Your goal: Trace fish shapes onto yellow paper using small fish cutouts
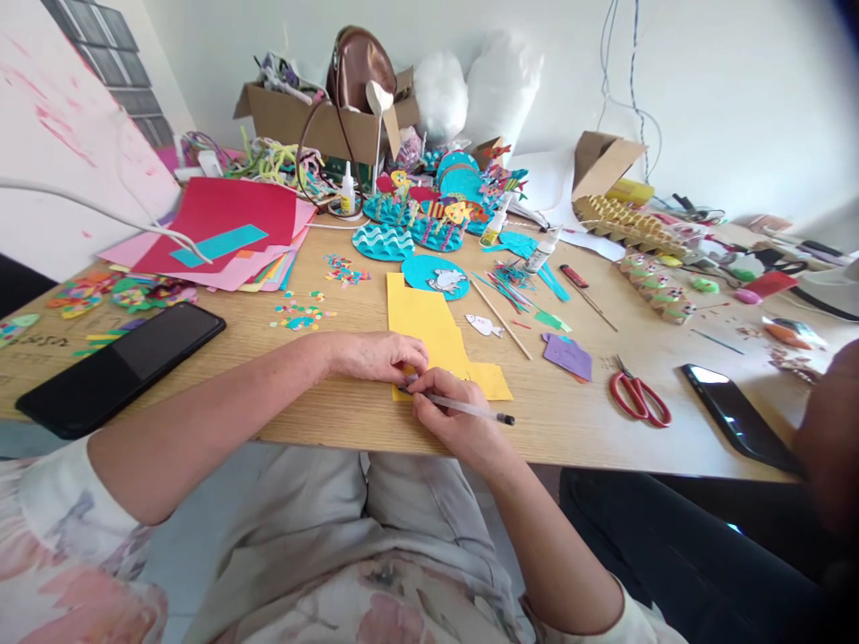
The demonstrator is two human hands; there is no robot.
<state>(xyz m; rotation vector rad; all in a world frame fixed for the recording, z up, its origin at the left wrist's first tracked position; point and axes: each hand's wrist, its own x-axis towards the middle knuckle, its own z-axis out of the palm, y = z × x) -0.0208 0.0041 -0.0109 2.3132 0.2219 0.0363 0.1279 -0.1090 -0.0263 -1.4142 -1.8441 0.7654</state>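
Note:
A piece of yellow paper (429, 324) lies near the table's front edge. My right hand (456, 413) is closed around a pen (473, 409) with a clear barrel, its black end pointing right. My left hand (382, 356) rests on the yellow paper's left part, its fingers bent together close to the pen's tip; whatever they pinch is too small to make out. Just behind the paper is a blue paper disc (416, 268) with a white fish drawing on it. A white fish cutout (484, 326) and a thin wooden stick (503, 320) lie to the right.
Red-handled scissors (639, 399) and a phone (731, 416) lie at the right, by another person's hand (832, 438). A black phone (124, 367) is at the left. Behind are coloured sheets (228, 210), glue bottles (347, 190), and a cardboard box (309, 125).

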